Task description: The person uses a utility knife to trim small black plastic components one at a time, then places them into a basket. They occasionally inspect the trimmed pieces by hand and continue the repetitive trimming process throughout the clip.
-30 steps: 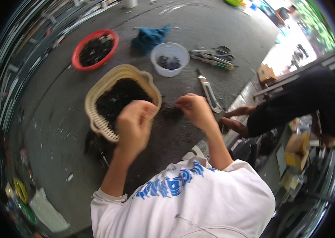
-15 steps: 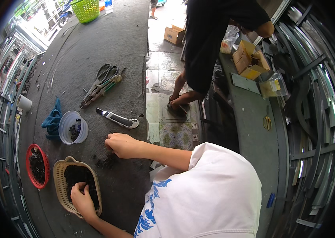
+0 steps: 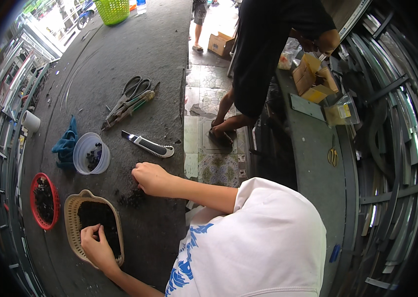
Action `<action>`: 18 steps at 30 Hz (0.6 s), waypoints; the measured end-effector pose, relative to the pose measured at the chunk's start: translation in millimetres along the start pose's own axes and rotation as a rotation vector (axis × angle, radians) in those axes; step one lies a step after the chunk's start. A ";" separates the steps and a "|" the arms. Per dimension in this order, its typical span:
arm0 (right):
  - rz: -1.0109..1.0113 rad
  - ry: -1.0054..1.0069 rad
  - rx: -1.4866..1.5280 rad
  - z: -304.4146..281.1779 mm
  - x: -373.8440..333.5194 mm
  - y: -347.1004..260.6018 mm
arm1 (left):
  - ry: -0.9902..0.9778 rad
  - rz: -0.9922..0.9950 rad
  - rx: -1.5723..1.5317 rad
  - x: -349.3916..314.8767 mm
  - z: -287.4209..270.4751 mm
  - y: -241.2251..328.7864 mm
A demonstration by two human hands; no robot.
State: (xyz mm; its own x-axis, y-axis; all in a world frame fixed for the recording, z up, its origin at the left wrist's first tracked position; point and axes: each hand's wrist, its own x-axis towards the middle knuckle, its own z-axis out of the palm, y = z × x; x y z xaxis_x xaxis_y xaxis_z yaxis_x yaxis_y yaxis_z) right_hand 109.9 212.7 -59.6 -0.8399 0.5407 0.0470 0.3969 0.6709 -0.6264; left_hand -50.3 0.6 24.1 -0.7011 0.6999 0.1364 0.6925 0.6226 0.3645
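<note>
My left hand (image 3: 97, 249) is over the beige woven plastic basket (image 3: 71, 236), its thumb and fingers pinched together. Whatever sits between those fingertips is too small to make out. Small black pieces (image 3: 101, 213) fill much of the basket. To its right, my right hand (image 3: 150, 177) is closed, knuckles up, beside a loose heap of black bits (image 3: 131, 199) on the dark tabletop. The fingers curl out of sight, so their contents are hidden. Farther off stands a translucent white tub (image 3: 81, 159) with several dark pieces inside. A red basket (image 3: 56, 210) of black scraps is at the left.
Beyond the tub lie a utility knife (image 3: 152, 147), black-handled scissors (image 3: 131, 90), pliers (image 3: 120, 115) and a blue cloth (image 3: 65, 148). A green basket (image 3: 111, 12) stands at the far end. At right, a person (image 3: 261, 59) stands by a bench with an open carton (image 3: 313, 79) and gold scissors (image 3: 332, 156).
My left hand's fingertips have drawn together and risen slightly from the black pieces. My right hand stays nearly in place. More of a distant person's legs shows in the doorway.
</note>
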 end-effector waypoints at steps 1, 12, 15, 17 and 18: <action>0.020 -0.042 -0.005 -0.6 1.1 0.9 | -0.013 -0.028 -0.022 0.8 -1.0 0.7; -0.080 0.247 0.299 -1.8 -5.4 0.2 | 0.035 0.027 -0.103 2.5 -1.4 -3.4; -0.052 0.267 0.343 -2.5 -5.7 -1.1 | -0.095 -0.024 -0.106 4.5 -0.8 -10.3; -0.042 0.286 0.363 -4.4 -6.2 -2.6 | -0.065 0.008 -0.113 4.7 4.1 -14.3; -0.046 0.300 0.368 -5.6 -6.3 -3.5 | -0.040 0.030 -0.122 4.2 7.4 -16.2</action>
State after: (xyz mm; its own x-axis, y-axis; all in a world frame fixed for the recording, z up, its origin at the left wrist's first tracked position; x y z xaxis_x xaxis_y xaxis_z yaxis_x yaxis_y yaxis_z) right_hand 115.9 209.8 -53.4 -0.6878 0.6740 0.2696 0.1594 0.5026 -0.8497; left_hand -63.2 -3.9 12.0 -0.6715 0.7324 0.1128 0.6854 0.5560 0.4703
